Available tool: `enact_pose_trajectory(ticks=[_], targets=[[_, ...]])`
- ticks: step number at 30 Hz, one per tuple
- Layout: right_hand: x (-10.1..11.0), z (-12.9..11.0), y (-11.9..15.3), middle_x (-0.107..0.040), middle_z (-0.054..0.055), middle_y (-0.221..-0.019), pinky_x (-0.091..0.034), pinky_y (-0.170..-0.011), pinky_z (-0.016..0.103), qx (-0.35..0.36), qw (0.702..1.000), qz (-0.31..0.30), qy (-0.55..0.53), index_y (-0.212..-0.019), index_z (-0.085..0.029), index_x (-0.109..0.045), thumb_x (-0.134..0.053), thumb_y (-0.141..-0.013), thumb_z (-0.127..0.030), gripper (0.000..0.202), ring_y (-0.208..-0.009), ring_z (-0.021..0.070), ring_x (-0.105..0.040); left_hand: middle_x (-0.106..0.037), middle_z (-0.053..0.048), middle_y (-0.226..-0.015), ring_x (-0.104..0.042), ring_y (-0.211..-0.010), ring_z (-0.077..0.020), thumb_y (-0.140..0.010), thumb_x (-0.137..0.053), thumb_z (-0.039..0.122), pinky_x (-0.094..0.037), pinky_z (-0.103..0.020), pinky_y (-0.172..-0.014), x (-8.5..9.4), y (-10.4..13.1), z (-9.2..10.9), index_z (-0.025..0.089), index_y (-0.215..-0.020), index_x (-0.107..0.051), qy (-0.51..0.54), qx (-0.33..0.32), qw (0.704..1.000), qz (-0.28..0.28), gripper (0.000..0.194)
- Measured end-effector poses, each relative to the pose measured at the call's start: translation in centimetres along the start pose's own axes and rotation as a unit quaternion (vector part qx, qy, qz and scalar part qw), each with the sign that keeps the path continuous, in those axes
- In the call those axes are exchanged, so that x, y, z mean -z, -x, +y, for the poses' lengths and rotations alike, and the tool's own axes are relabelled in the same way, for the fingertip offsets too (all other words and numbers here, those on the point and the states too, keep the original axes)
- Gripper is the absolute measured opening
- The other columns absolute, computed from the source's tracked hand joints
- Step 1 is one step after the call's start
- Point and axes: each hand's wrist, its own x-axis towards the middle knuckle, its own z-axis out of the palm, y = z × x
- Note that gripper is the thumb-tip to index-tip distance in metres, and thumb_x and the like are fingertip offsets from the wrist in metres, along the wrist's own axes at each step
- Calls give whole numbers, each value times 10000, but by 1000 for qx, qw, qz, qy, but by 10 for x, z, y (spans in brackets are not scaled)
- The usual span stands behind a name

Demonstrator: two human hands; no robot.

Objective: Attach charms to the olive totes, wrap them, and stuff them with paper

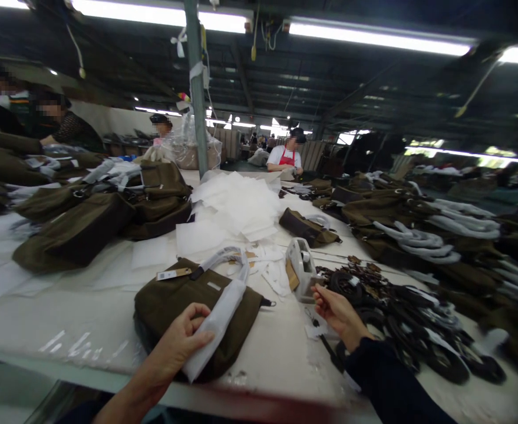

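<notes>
An olive-green handbag (161,300) lies before me on the white table, with a paper tag (173,274) at its top edge. White wrapping (217,330) covers a part of its strap, and the upper loop is wrapped too. My left hand (185,335) is closed on this wrapped strap, thumb on top. To the right, my right hand (336,309) is raised at the near end of a pale tape dispenser (303,268). Its thumb and forefinger are pinched together; whatever is between them is too small to make out.
Coiled dark straps with metal fittings (444,362) lie by my right forearm. Olive bags are piled left (77,229) and right (386,212). White sheets (236,203) are heaped beyond the handbag, near a metal post (197,88). A person in a red apron (287,158) is across the table.
</notes>
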Motion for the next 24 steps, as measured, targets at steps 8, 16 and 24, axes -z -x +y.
enact_pose_trajectory(ticks=[8, 16, 24], targets=[[-99, 11, 81, -532, -36, -608, -399, -435, 139, -55, 956, -287, 23, -854, -100, -688, -772, -764, -384, 310, -473, 25, -445, -682, 8, -797, -617, -611, -119, -692, -789, 292, -441, -190, -546, 7, -3, -7, 212, -964, -437, 23, -28, 999, -28, 452], [-172, 29, 106, -547, -31, -522, -388, -390, 167, -57, 899, -376, 217, -724, -112, -663, -723, -722, -496, 388, -397, 43, -437, -696, -18, -837, -640, -665, -151, -720, -771, 311, -416, -212, -571, 7, -1, -11, 203, -987, -443, 8, -75, 996, -40, 437], [-165, 38, 94, -614, -11, -491, -409, -340, 166, -80, 869, -395, 285, -755, -127, -649, -677, -743, -553, 427, -333, 68, -490, -662, 10, -815, -570, -632, -98, -764, -720, 235, -370, -179, -546, 8, 1, -15, 198, -1003, -442, -18, -108, 993, -37, 368]])
